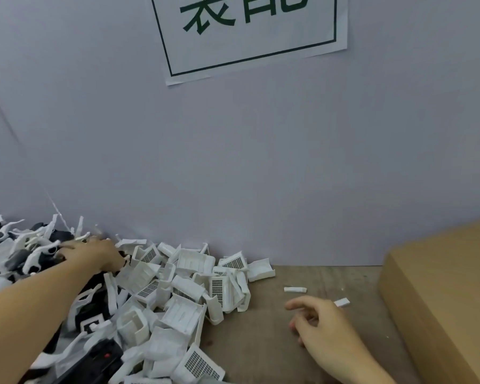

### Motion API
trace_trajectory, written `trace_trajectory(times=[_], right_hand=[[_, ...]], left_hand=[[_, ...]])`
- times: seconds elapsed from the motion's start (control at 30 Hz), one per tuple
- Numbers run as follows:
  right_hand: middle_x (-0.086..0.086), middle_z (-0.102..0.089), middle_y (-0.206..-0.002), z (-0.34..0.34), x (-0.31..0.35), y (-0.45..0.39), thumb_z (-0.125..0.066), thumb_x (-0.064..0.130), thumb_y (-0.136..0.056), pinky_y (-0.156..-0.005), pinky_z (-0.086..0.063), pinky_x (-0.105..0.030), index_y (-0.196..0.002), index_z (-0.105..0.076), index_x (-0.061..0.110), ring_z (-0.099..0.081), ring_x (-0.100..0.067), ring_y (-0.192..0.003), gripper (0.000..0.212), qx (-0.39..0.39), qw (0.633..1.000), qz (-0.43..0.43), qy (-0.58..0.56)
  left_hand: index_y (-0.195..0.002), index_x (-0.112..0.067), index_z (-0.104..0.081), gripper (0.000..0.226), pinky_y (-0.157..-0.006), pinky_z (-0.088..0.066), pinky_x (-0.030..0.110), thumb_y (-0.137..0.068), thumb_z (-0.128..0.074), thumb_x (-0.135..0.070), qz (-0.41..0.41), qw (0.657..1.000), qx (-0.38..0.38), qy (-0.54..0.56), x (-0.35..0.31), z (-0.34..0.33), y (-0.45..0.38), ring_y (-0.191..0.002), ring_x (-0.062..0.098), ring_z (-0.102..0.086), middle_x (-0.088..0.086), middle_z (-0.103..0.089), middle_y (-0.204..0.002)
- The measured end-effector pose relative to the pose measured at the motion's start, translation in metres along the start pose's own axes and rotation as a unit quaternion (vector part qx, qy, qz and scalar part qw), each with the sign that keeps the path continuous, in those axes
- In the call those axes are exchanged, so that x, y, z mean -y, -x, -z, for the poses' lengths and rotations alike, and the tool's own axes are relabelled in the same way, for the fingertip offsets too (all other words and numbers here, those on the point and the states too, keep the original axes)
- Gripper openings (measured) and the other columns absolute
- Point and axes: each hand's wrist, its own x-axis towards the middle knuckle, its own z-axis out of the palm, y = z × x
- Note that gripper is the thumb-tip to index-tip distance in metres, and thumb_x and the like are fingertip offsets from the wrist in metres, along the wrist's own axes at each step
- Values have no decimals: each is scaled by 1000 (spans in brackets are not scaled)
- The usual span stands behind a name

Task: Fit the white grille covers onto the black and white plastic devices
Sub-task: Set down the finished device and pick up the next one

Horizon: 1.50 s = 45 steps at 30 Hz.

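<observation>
From where I sit this looks like the very start: I can see no device with a cover on it. Taking the heap of white grille covers [194, 295] as my landmark, the black and white plastic devices [34, 259] lie jumbled just to its left, against the grey wall [233, 162]. My left hand [94, 254] reaches into that device pile at the heap's back-left edge; its fingers are buried among the parts, so I cannot tell whether that grip has closed on anything. My right hand [319, 322] hangs over the bare tabletop [263, 342] to the right of the heap, fingers loosely curled and holding nothing. Farther right sits a cardboard box [441, 295]. Two small white scraps [295, 289] lie between heap and box. By my reckoning, every cover remains to be fitted.
</observation>
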Motion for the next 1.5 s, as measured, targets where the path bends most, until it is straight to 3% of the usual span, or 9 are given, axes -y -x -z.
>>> trace_trajectory(times=[0.17,0.4,0.63,0.73,0.93,1.13,1.27,1.4,1.5], right_hand=[[0,-72,-75,1,-3,-3,-53,7,-90,-68,-58,-29,-85,-70,32,-65,-9,-61,31,4,1000,-9,-3],[1,-72,-72,1,0,-3,-52,7,-89,-68,-56,-26,-85,-70,32,-64,-9,-59,31,7,1000,-18,0],[3,-73,-74,2,1,-1,-52,11,-91,-65,-54,-23,-89,-69,32,-64,-5,-59,28,16,1000,-12,-1],[1,-72,-79,3,2,1,-52,10,-91,-63,-54,-25,-90,-69,31,-63,-8,-59,27,15,1000,-9,-6],[-2,-74,-83,6,14,5,-56,13,-99,-56,-44,-18,-91,-74,24,-63,-8,-62,23,-18,991,-1,-129],[-16,-73,-102,26,38,22,-47,56,-94,-76,-49,-43,-115,-72,8,-70,-36,-95,58,159,850,-76,-496],[-15,-71,-108,31,36,24,-49,51,-92,-87,-41,-47,-119,-72,15,-66,-36,-106,51,114,836,-5,-537],[-22,-71,-110,31,34,21,-51,42,-83,-82,-50,-37,-124,-68,12,-65,-28,-96,53,39,862,59,-503],[-12,-75,-98,25,32,20,-54,18,-95,-73,-54,-25,-110,-72,14,-69,-22,-93,23,-25,908,77,-411]], left_hand=[[-151,-14,-35,65,-97,-49,48,-91,-58,-22,35,997,-39,-64,-18,-4,0,-132,46,-38,11,-30,-154],[-132,-16,-52,39,-91,-47,47,-94,-45,-12,-32,989,-127,-70,-8,11,-6,-124,44,-43,7,-47,-135],[-76,-16,-47,19,-85,-34,36,-93,-41,-13,-176,956,-222,-76,3,51,5,-90,22,-48,0,-44,-88],[-86,-13,-52,9,-85,-35,33,-81,-54,-6,-232,913,-333,-44,6,68,24,-90,24,-49,3,-48,-105],[-114,3,-64,33,-89,-49,53,-82,-69,11,-370,756,-525,122,-20,80,109,-102,47,-53,17,-58,-129],[-117,-6,-69,49,-69,-59,41,-71,-81,7,-409,728,-442,328,-94,3,241,-100,37,-58,5,-63,-129],[-121,-23,-65,46,-90,-45,28,-80,-78,-5,-282,719,-250,583,-143,-31,291,-112,18,-52,-14,-54,-133],[-105,-31,-63,48,-77,-47,7,-71,-87,-6,-218,606,-6,765,-157,-33,297,-97,-5,-62,-17,-66,-104],[-107,-20,-71,34,-74,-53,28,-77,-84,-14,-131,531,172,819,-153,-40,286,-89,11,-70,-4,-75,-102]])
